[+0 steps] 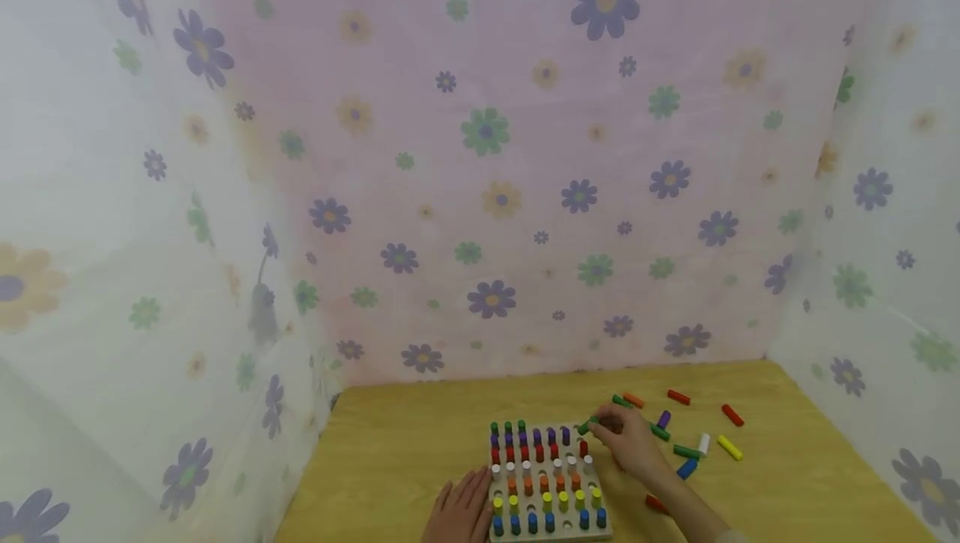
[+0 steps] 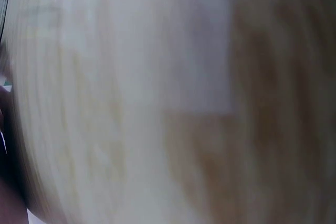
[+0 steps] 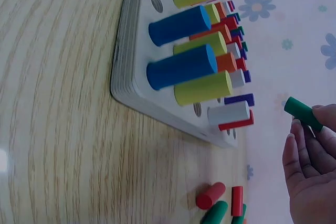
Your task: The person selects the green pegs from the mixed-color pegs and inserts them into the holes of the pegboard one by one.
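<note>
A wooden pegboard (image 1: 585, 536) stands on the table, with rows of blue, yellow, orange, white, red, purple and green pegs upright in it and some bare holes. My right hand (image 1: 628, 440) pinches a green peg (image 3: 303, 113) between thumb and fingertips over the board's far right corner. The peg is tilted, and the head view does not show whether it touches a hole. At the board's left side my left hand (image 1: 461, 510) lies with fingers extended, the fingertips by its edge. The left wrist view is too blurred to make out the hand's contact.
Loose pegs lie scattered on the table (image 1: 405, 434) right of the board, among them a yellow peg (image 1: 730, 448), a blue peg (image 1: 687, 469), a white peg (image 1: 704, 444) and a red peg (image 1: 732, 415). A flowered curtain (image 1: 525, 193) surrounds the table at the back and sides.
</note>
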`<state>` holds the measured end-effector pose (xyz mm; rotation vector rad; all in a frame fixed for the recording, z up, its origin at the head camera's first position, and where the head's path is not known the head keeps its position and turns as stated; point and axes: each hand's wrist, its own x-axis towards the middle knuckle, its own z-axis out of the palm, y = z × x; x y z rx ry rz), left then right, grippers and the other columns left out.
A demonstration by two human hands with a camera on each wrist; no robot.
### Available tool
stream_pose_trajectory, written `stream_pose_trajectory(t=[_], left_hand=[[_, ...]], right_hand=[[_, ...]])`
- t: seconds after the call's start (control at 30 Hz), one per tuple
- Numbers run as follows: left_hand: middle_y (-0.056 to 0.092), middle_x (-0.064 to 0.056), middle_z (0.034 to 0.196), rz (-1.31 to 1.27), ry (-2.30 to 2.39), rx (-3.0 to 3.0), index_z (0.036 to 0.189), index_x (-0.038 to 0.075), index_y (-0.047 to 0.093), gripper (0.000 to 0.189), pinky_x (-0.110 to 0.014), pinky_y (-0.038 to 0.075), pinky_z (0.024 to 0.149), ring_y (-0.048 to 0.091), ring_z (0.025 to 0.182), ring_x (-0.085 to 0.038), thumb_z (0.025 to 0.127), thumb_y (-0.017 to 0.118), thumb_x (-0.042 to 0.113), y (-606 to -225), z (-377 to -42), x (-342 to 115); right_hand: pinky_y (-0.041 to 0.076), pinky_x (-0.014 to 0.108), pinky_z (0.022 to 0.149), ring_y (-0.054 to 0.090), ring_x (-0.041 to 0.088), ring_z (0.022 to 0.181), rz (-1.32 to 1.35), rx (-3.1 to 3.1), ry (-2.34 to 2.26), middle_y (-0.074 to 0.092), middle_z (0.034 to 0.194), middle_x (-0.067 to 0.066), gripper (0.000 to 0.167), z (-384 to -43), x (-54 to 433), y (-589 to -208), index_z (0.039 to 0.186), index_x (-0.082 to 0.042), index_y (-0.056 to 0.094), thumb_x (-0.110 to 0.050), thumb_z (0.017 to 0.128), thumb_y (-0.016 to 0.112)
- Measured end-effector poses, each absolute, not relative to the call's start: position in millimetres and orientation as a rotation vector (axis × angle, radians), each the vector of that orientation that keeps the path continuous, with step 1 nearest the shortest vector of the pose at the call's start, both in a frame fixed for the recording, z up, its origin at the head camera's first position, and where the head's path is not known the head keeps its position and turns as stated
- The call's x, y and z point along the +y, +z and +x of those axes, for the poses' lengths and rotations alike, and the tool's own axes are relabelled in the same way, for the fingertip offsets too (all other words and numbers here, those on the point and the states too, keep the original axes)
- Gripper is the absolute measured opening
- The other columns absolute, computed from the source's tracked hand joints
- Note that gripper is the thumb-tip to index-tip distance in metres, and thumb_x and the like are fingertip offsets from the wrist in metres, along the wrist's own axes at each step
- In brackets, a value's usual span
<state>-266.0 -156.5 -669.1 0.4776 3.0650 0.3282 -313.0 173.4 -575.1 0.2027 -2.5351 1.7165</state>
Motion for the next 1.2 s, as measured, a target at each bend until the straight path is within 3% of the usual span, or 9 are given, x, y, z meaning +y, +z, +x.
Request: stream_pose_trajectory(t=[0.13,0.47,0.7,1.2], left_hand=[[0.05,0.003,0.156,0.513,0.301,3.097,0.156,0.021,0.047,0.068,-0.054,0.035,0.117,0.045,0.144,-0.021,0.109,0.017,0.06,-669,-266,-157],[0.049,0.002,0.156,0.524,0.342,3.093,0.157,0.02,0.046,0.067,-0.054,0.034,0.118,0.045,0.144,-0.023,0.11,0.017,0.059,-667,-265,-159],[0.049,0.003,0.157,0.506,0.334,3.078,0.156,0.021,0.047,0.068,-0.055,0.034,0.117,0.045,0.145,-0.022,0.109,0.016,0.059,-667,-265,-157],[0.05,0.004,0.156,0.511,0.325,3.077,0.155,0.022,0.048,0.069,-0.055,0.035,0.116,0.046,0.144,-0.022,0.109,0.016,0.061,-668,-266,-157]], right_hand=[[0.059,0.026,0.074,0.069,0.016,0.088,0.218,-2.5,1.708,0.072,0.098,0.005,0.016,-316,163,-577,0.107,0.001,0.071,-0.011,0.097,0.072],[0.057,0.024,0.072,0.068,0.021,0.086,0.292,-2.452,1.673,0.071,0.094,0.004,0.01,-321,132,-580,0.103,-0.001,0.071,-0.007,0.096,0.072],[0.056,0.023,0.072,0.065,0.011,0.082,0.271,-2.407,1.619,0.069,0.091,-0.002,0.007,-329,114,-587,0.101,-0.006,0.071,-0.005,0.094,0.074],[0.056,0.025,0.067,0.065,0.014,0.081,0.235,-2.455,1.619,0.07,0.091,0.002,0.009,-348,93,-595,0.104,-0.003,0.071,-0.006,0.096,0.071]])
